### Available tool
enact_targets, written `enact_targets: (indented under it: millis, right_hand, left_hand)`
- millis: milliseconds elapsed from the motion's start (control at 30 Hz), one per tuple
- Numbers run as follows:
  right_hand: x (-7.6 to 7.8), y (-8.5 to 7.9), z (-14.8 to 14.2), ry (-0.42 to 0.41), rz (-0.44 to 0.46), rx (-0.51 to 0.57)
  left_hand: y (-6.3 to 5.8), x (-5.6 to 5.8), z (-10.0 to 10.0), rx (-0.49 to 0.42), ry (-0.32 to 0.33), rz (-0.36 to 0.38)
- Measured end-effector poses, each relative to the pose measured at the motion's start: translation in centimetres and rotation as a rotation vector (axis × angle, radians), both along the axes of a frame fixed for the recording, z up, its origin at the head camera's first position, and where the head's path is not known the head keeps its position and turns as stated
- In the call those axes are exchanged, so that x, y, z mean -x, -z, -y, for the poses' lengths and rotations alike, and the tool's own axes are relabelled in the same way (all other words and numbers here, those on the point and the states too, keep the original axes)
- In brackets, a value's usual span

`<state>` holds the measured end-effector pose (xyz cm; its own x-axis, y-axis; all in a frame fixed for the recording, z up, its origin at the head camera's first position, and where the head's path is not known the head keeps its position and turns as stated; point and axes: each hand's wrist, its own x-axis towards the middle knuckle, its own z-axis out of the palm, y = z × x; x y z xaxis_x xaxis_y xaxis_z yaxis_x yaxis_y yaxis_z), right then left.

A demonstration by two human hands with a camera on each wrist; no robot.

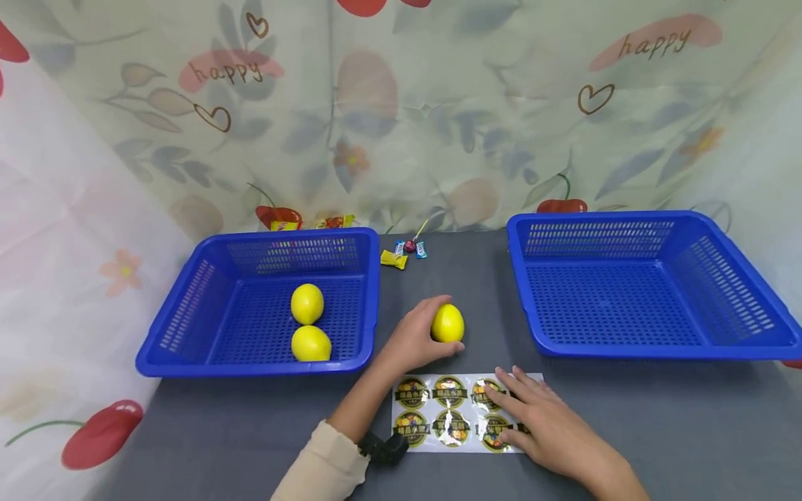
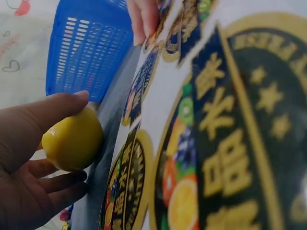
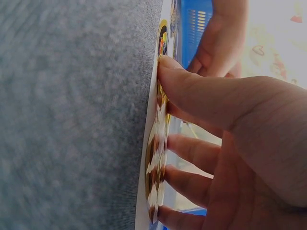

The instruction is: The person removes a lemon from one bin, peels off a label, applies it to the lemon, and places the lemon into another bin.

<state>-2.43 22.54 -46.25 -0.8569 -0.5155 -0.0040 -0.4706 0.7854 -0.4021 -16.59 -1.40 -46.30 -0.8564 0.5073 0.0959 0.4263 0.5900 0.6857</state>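
Note:
My left hand (image 1: 421, 337) grips a yellow lemon (image 1: 448, 323) at the middle of the table, thumb on the near side and fingers on the far side. In the left wrist view the same lemon (image 2: 73, 139) sits between thumb and fingers. Just nearer lies a white sheet of round gold-and-black fruit stickers (image 1: 431, 412). On its right part rests my right hand (image 1: 548, 422), fingers spread and fingertips touching the stickers. The right wrist view shows the thumb and fingertips of this hand (image 3: 230, 139) along the sheet, seen edge-on.
A blue basket (image 1: 370, 306) at left holds two lemons (image 1: 307, 304). Another blue basket (image 1: 529, 306) stands at right. Small wrapped candies (image 1: 393, 259) and a lollipop (image 1: 410, 245) lie at the back between them. A patterned curtain (image 1: 432, 104) hangs behind the grey table (image 1: 250, 431).

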Motion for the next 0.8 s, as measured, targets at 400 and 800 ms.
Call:
enact_targets:
  millis: [400,800]
  right_hand:
    - [0.0,-0.1,0.1,0.001,-0.02,-0.002]
    - [0.1,-0.1,0.1,-0.001,-0.043,-0.009]
  left_hand:
    - [-0.1,0.1,0.9,-0.019,0.025,0.01]
    - [0.2,-0.5,2.5,-0.085,0.011,-0.022]
